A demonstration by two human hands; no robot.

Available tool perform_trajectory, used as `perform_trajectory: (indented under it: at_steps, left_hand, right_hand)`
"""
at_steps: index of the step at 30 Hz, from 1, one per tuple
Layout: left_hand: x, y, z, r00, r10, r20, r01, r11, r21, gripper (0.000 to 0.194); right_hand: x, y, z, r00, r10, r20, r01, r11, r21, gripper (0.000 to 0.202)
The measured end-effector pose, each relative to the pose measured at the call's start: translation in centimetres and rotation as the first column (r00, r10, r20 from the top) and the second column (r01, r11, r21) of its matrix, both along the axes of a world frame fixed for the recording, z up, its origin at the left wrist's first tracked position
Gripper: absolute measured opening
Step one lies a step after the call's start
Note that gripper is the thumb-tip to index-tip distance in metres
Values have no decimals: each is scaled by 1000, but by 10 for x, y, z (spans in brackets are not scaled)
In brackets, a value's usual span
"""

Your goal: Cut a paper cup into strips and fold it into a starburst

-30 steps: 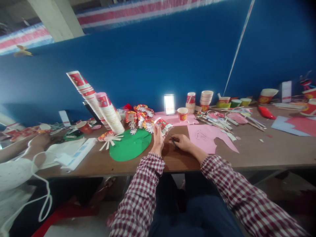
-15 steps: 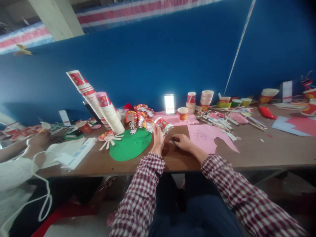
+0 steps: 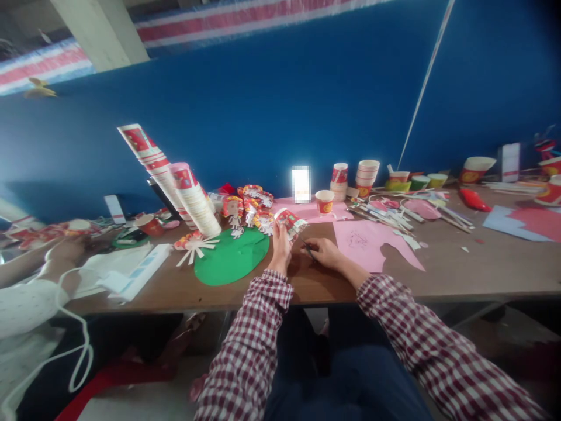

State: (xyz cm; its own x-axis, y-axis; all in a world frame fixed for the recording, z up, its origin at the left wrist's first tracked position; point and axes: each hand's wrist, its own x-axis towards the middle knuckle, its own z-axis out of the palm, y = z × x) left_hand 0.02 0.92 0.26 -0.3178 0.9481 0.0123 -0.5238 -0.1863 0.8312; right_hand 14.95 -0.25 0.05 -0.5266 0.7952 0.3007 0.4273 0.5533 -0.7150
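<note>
A red and white paper cup (image 3: 293, 218) is tilted in my left hand (image 3: 281, 250), whose fingers are wrapped round its side. My right hand (image 3: 325, 252) is closed on dark scissors (image 3: 308, 250). Their blades point up toward the lower edge of the cup; whether they touch it I cannot tell. Left of my left hand, a green paper oval (image 3: 232, 263) lies flat, with several cut-out paper figures (image 3: 235, 214) behind it. A pink sheet (image 3: 366, 245) with a drawing and a cut-away edge lies to the right of my right hand.
Two tall leaning stacks of paper cups (image 3: 197, 202) stand at left. Another paper cup (image 3: 325, 203) sits behind my hands. Pens and sticks (image 3: 383, 213) clutter the right side. At far left are a power strip (image 3: 144, 272), a white cable (image 3: 85, 333) and another person's arm (image 3: 61, 266).
Little differs. My left hand keeps the cup in the same place, and my right hand with the scissors has hardly moved. The other person's hand at far left has shifted slightly.
</note>
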Motion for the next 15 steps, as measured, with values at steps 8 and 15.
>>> perform_trajectory:
  at_steps: [8, 15]
  left_hand:
    - [0, -1, 0, 1000, 14, -20, -14, 1000, -4, 55]
    - [0, 0, -1, 999, 3, -33, -4, 1000, -18, 60]
  right_hand:
    - [1, 1, -1, 1000, -8, 8, 8, 1000, 23, 32]
    - [1, 0, 0, 1000, -6, -1, 6, 1000, 8, 33]
